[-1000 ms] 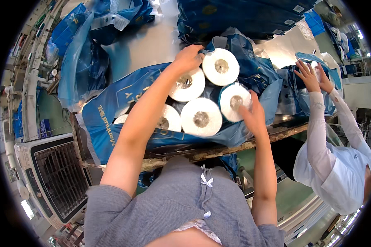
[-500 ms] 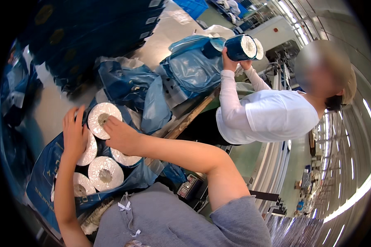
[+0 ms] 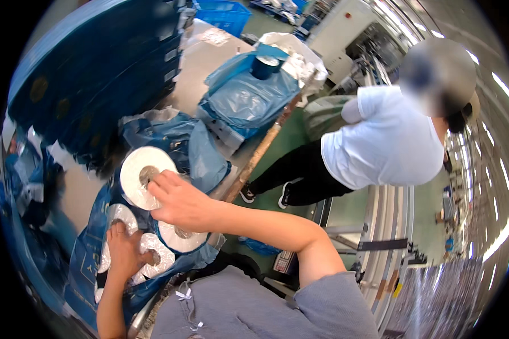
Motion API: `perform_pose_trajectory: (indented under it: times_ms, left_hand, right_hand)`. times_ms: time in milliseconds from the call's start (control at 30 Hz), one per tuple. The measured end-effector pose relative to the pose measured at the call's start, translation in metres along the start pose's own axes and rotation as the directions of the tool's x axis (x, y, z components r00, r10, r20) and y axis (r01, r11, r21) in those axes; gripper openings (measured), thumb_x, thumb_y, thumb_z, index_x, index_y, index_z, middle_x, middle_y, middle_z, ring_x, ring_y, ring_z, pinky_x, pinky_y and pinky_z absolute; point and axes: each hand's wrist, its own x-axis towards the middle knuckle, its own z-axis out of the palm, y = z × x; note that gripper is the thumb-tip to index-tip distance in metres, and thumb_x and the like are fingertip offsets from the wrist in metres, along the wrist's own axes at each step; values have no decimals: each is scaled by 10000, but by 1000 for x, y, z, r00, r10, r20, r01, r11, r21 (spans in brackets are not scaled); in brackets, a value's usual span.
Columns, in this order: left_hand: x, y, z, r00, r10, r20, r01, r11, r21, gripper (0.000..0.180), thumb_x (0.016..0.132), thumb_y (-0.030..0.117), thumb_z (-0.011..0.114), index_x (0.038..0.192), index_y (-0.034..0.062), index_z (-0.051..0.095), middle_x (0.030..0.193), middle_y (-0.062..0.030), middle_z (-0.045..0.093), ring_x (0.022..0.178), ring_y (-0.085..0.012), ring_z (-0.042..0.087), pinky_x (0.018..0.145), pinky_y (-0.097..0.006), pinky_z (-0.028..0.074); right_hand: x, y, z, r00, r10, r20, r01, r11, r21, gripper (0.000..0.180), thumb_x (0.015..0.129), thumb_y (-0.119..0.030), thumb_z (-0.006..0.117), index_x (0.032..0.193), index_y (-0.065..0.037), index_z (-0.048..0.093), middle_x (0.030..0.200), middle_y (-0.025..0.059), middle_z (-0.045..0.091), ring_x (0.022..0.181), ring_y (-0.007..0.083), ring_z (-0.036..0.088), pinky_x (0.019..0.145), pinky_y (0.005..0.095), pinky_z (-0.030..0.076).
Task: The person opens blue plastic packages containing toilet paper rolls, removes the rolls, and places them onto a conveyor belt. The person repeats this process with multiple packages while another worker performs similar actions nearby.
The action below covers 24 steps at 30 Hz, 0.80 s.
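My right hand [image 3: 181, 202] is closed on the edge of a shrink-wrapped white roll [image 3: 131, 172], its fingers at the hole in the core. That roll stands higher than those around it. Close below my right hand is another white roll [image 3: 182, 238]. My left hand [image 3: 125, 248] lies on the rolls with its fingers and thumb apart, between a roll [image 3: 122, 214] at its fingertips and a roll [image 3: 163, 248] beside its thumb. A dark blue printed plastic bag [image 3: 87, 257] surrounds the rolls. The undersides of the rolls are hidden.
Crumpled blue plastic [image 3: 178, 141] lies beyond the rolls on the metal table [image 3: 201, 51]. Farther back stand a blue-wrapped pack [image 3: 249, 99] and a dark blue roll [image 3: 264, 66]. A tall dark blue stack [image 3: 102, 73] rises at left. A co-worker [image 3: 382, 135] stands right of the table edge.
My right hand and its roll have come up closer to view. My left hand has shifted from the outer side onto the nearer rolls. The co-worker has turned away, and their rolls are out of sight.
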Motion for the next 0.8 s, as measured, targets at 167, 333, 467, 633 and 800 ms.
perform_pose_trajectory:
  times_ms: [167, 333, 467, 633, 800]
  left_hand:
    - [1, -1, -56, 997, -72, -39, 67, 990, -128, 429, 542, 250, 666, 876, -9, 591, 887, -132, 418, 857, -300, 463, 769, -375, 390]
    - [35, 8, -103, 978, 168, -125, -210, 762, -612, 554, 790, 404, 659, 1164, 37, 480, 1091, -114, 492, 996, -203, 545, 909, -357, 451]
    - [59, 132, -107, 897, 430, -105, -377, 619, -689, 341, 805, 281, 678, 1001, 19, 582, 896, -86, 513, 839, -164, 546, 774, -315, 434]
    - [64, 280, -65, 486, 874, -13, -648, 350, -677, 691, 464, 475, 716, 963, 7, 621, 1023, -166, 412, 923, -310, 450, 794, -402, 385]
    - [7, 457, -19, 30, 941, -338, -894, -126, -431, 587, 405, 342, 791, 927, 97, 677, 966, -168, 457, 915, -343, 461, 755, -436, 402]
  right_hand:
    - [-84, -51, -95, 763, 507, -401, -503, 855, 126, 541, 392, -133, 762, 923, -96, 666, 1013, 209, 437, 1032, 413, 428, 954, 512, 317]
    - [-215, -183, -128, 66, 873, -483, -935, 224, 276, 579, 428, -20, 719, 991, -129, 643, 1082, 140, 436, 1036, 322, 455, 906, 395, 381]
    - [-297, -288, -150, -382, 569, -728, -921, -165, 354, 502, 522, 23, 652, 1016, -54, 617, 1031, 116, 462, 1016, 269, 481, 900, 329, 394]
    - [-449, -381, -216, -604, -102, -791, -758, -235, 609, 402, 690, -110, 615, 1051, 58, 564, 1136, 219, 500, 1057, 273, 496, 874, 379, 402]
    - [-609, -424, -292, -654, -378, -655, -550, -358, 755, 738, 639, -533, 679, 1170, -28, 582, 1248, 304, 480, 1199, 392, 440, 974, 443, 360]
